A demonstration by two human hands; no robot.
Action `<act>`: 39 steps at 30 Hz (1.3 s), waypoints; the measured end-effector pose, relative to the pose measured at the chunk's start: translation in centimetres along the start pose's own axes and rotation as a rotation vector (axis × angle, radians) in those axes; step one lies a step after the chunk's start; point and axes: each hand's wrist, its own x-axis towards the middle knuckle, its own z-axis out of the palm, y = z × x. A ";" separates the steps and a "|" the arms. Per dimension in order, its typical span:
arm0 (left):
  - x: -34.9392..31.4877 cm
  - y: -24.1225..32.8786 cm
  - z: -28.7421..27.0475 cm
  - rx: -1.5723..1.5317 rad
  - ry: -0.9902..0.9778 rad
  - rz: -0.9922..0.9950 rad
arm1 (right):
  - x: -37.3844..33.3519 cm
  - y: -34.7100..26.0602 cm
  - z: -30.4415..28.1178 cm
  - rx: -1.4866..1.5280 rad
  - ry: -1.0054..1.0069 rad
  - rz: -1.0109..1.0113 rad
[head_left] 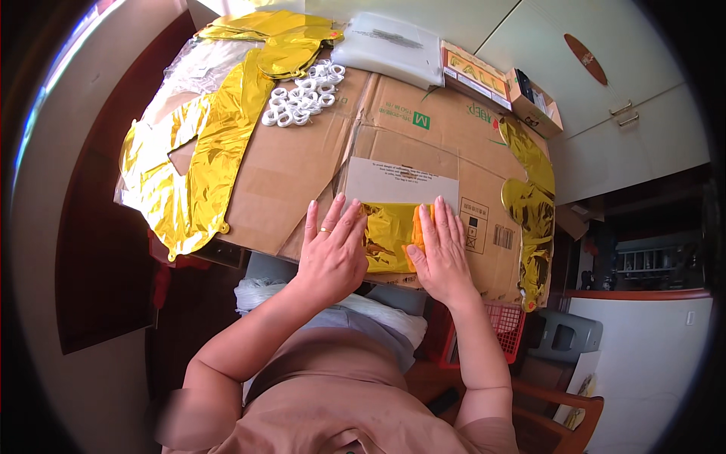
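A folded gold foil sheet (388, 236), probably a flat foil balloon, lies at the near edge of the cardboard-covered table. My left hand (333, 253) rests along its left side, fingers stretched out and apart, with a ring on one finger. On the right side my right hand (445, 253) lies flat with straight fingers, partly covering a narrow orange piece (414, 238) next to the foil. Just beyond the foil is a white rectangle with printed lines (404, 181); whether it is paper or part of a plastic bag, I cannot tell.
Large gold foil balloons (219, 151) spread over the left side, more gold foil (533, 204) along the right edge. White ribbon rolls (299, 102) sit beyond my left hand. At the back are stacked clear plastic bags (389, 49) and boxes (476, 76). A red crate (503, 325) stands below.
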 end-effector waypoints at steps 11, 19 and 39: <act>0.4 0.6 -0.5 0.015 -0.008 0.042 | -0.2 0.4 0.3 -0.065 0.029 0.080; 1.0 1.1 0.8 -0.014 -0.133 0.140 | -2.4 1.4 -1.1 0.154 0.190 0.140; 0.9 0.7 0.6 0.040 -0.163 0.190 | 0.1 -1.9 -0.6 -0.014 0.038 0.047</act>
